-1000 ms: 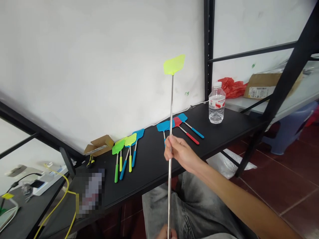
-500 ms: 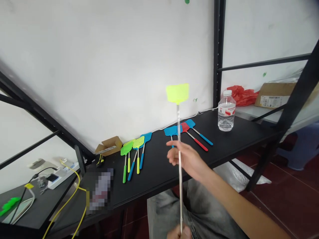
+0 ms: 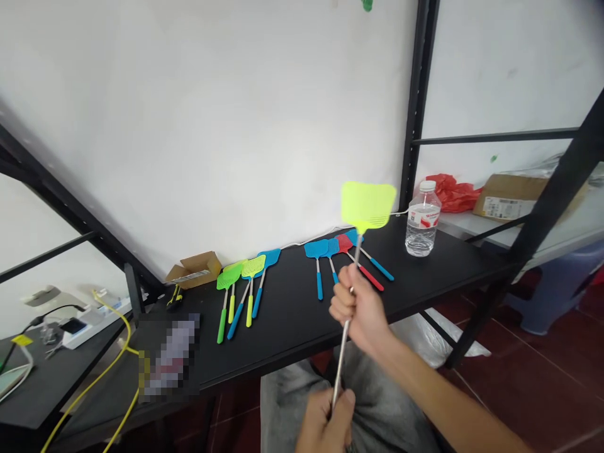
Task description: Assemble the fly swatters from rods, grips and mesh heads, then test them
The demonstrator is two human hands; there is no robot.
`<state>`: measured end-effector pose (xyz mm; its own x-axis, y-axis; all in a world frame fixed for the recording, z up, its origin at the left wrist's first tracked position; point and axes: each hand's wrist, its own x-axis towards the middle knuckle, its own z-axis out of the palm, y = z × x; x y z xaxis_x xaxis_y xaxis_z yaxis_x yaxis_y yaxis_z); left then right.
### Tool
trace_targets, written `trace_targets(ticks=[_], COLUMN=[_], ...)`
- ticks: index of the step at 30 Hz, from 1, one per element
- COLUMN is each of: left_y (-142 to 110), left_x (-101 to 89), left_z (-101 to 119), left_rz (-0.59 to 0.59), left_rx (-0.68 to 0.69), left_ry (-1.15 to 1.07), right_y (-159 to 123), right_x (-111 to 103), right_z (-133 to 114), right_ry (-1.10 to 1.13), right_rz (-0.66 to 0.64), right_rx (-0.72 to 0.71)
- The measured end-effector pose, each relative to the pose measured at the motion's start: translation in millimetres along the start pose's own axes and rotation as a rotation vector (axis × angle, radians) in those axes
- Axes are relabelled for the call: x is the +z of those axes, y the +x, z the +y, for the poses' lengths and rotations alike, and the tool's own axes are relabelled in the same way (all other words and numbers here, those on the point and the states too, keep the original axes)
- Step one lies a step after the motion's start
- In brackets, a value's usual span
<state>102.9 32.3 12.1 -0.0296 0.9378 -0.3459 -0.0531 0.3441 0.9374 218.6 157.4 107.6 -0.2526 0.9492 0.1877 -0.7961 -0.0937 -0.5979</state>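
A fly swatter with a yellow-green head (image 3: 368,204) and a thin metal rod rises in front of me, tilted slightly right. My right hand (image 3: 361,308) is closed around the rod a little below the head. Lower down, at the bottom edge, my left hand (image 3: 325,421) grips the swatter's lower end; the handle there is hidden by the fingers. Beyond the hands, several more swatters lie on the black table (image 3: 283,314): a group with a green swatter (image 3: 229,277) on the left, and a group with a red swatter (image 3: 346,244) and blue ones on the right.
A water bottle (image 3: 423,220) stands at the table's right end. An opened cardboard box (image 3: 195,270) sits at the back left, near a blurred-out item (image 3: 172,358). Yellow cable (image 3: 125,327) and a power strip (image 3: 94,324) are farther left. Black rack posts (image 3: 415,107) frame the table.
My right hand opened on the rod and then closed around it nearer the head. The swatter's head came down and closer, and less rod shows. My left hand rose farther into view.
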Motion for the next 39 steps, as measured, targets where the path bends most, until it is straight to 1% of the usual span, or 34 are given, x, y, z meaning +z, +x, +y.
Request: trace_targets(ticks=[3,4,6,7,9,11,12,14,15,16,18,20,22,23,25,27,29,31,32,33,34,36,38,39], left_y=[11,14,17,18,19,20,21,21,20,20,18,17,17,17,20,22,24,27,30,35,41,60,86,100], left_x=[2.9,2.7,1.3,0.2,-2.3,-4.9,-6.2,-8.8,-10.0,-10.9,-11.7,-10.6,-8.5,-7.6,-7.0,-7.9,-9.7,-11.8,-13.3,-15.4,-18.2,-26.1,-35.6,-39.8], left_z=[30,39,57,63,72,76,76,71,67,62,51,42,42,44,53,64,72,77,80,83,86,91,96,97], left_rz=[-0.050,-0.046,0.000,0.024,0.030,-0.014,-0.039,-0.078,-0.095,-0.115,-0.171,-0.214,-0.240,-0.244,-0.253,-0.244,-0.230,-0.224,-0.223,-0.213,-0.193,-0.127,-0.032,0.018], left_rx=[0.032,0.042,0.065,0.076,0.094,0.118,0.129,0.139,0.130,0.112,0.059,0.022,0.022,0.033,0.060,0.093,0.119,0.133,0.134,0.139,0.154,0.207,0.284,0.315], left_ry=[-0.006,-0.018,-0.057,-0.076,-0.086,-0.085,-0.085,-0.072,-0.051,-0.013,0.091,0.173,0.196,0.184,0.155,0.141,0.130,0.072,0.025,-0.025,-0.067,-0.100,-0.058,-0.010], right_y=[-11,-14,-19,-21,-22,-18,-15,-6,-1,4,13,19,20,19,14,9,7,9,11,14,18,24,26,26], right_x=[7,7,6,5,4,3,2,-2,-5,-9,-19,-27,-32,-32,-28,-22,-18,-17,-18,-20,-23,-30,-37,-40], right_z=[33,41,51,54,53,47,42,28,18,7,-15,-33,-38,-35,-19,1,16,19,16,9,1,-21,-44,-54], right_ry=[-0.108,-0.176,-0.319,-0.381,-0.469,-0.501,-0.481,-0.366,-0.285,-0.202,-0.072,-0.015,-0.018,-0.032,-0.062,-0.089,-0.131,-0.225,-0.283,-0.340,-0.387,-0.428,-0.423,-0.416], right_rz=[-0.129,-0.184,-0.290,-0.331,-0.383,-0.419,-0.425,-0.380,-0.322,-0.242,-0.071,0.089,0.203,0.234,0.240,0.192,0.110,-0.007,-0.049,-0.063,-0.037,0.103,0.238,0.274], right_rx=[0.089,0.108,0.136,0.144,0.148,0.170,0.196,0.227,0.206,0.154,0.006,-0.107,-0.150,-0.145,-0.090,-0.019,0.018,0.052,0.062,0.061,0.038,-0.069,-0.181,-0.221])
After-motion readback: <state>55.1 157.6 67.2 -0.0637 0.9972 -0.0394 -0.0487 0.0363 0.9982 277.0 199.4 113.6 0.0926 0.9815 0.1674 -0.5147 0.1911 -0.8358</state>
